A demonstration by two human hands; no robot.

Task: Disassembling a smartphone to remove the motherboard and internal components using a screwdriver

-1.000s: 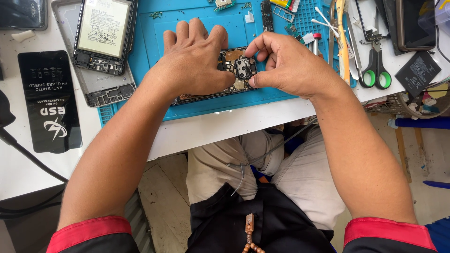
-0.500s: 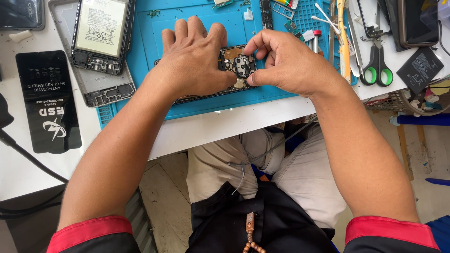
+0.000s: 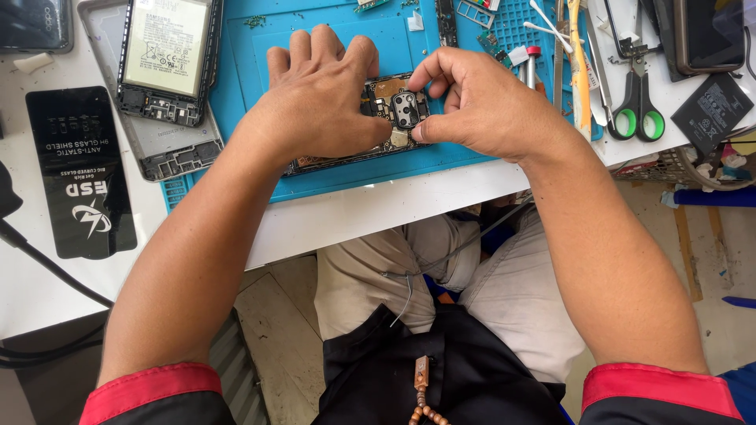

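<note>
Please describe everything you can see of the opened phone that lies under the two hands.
The opened phone lies flat on the blue work mat, back cover off, so dark boards and metal parts show. A dark, rounded-square camera module sits near its upper end. The left hand presses flat on it and hides most of the body. The right hand pinches around the camera module with thumb and forefinger. Its lower edge shows along the mat.

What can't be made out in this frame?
Head view:
- Opened phone: mostly hidden under the left hand.
- What the right hand pinches: fingertips cover it.
- Scissors: tips cut off by the top edge.
- Parts on the blue mat: too small.
</note>
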